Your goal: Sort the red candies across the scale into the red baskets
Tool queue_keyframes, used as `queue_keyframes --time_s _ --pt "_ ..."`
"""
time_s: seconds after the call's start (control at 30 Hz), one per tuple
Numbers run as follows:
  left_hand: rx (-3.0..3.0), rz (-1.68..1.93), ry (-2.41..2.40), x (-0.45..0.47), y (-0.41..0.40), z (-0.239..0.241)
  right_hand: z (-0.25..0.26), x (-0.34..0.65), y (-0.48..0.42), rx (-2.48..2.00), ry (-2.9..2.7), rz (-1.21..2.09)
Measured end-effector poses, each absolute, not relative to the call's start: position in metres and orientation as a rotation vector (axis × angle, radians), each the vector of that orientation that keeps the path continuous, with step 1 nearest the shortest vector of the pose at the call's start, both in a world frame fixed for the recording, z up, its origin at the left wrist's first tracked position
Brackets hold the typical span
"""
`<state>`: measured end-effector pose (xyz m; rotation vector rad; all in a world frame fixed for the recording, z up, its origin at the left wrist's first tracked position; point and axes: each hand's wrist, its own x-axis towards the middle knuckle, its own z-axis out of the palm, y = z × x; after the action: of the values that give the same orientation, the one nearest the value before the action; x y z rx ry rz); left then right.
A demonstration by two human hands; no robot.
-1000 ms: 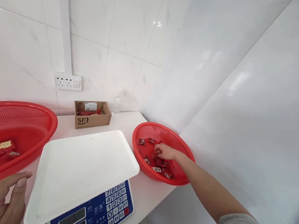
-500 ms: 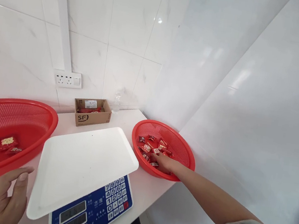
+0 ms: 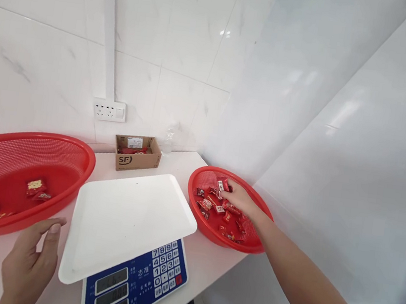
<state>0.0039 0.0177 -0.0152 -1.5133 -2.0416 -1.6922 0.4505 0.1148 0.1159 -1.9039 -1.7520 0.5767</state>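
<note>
Free: above scale tray (image 3: 129,224) | Obstacles: left basket wall (image 3: 18,157), right basket wall (image 3: 207,178)

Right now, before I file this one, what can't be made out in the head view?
In the head view:
Held packet: partly covered by the fingers of the right hand.
Left basket: its left side is cut off by the picture's left edge.
Scale displays: digits too faint and blurred to read surely.
Cardboard box: its front wall hides the lower part of the red contents.
</note>
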Motion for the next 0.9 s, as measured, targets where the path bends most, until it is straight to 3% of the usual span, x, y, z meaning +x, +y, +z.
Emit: queue_keyframes --time_s 0.2,0.4,0.9 --pt "-1.640 -1.645 -1.913 0.013 0.013 0.006 0.138 0.364 0.100 -1.599 -1.867 0.788" --pt "-1.727 -1.669 -1.788 0.016 0.010 0.010 0.124 0.289 0.098 -1.390 -2.022 1.093" --pt "-1.696 -1.725 -1.852 0.015 0.008 0.012 0.108 0.271 0.101 -1.249 -2.006 0.991"
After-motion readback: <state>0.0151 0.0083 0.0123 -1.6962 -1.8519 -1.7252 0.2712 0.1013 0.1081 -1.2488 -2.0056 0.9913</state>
